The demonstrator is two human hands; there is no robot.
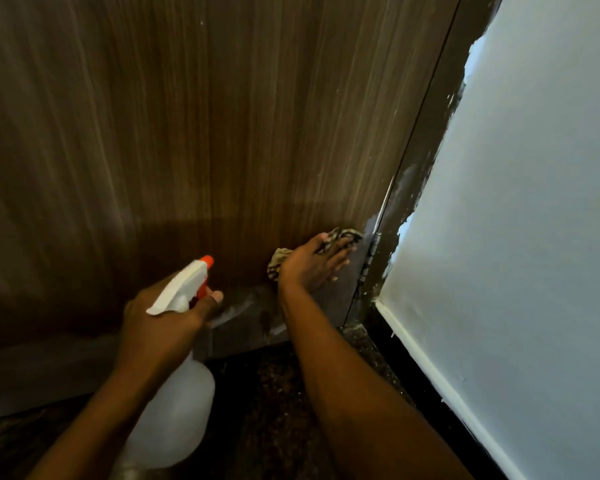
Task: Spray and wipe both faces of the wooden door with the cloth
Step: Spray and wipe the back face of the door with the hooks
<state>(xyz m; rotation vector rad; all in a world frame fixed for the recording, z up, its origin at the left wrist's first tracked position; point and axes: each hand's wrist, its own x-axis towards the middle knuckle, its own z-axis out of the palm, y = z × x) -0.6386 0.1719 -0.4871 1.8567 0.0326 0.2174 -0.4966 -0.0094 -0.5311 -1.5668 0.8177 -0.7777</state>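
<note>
We are low on the wooden door [187,133], working the bottom corner of this face on the hinge side. Our right hand [312,263] presses the patterned cloth [340,237] flat against the wood, fingers spread over it rather than closed around it, just beside the hinge [371,252] and the paint-smeared door frame [426,150]. Our left hand [163,317] is wrapped around the neck of the spray bottle [177,403], forefinger on the orange trigger, nozzle aimed at the door's lower edge. The band along the bottom looks streaked with wet patches, so we judge this to be the wiping step on the last low strip of this face.

Next, the cloth should sweep left along that damp band above the dark floor [274,393], keeping clear of the hinge so the fabric does not snag. We cannot see the other face from here; it would have to be reached by swinging the door.
</note>
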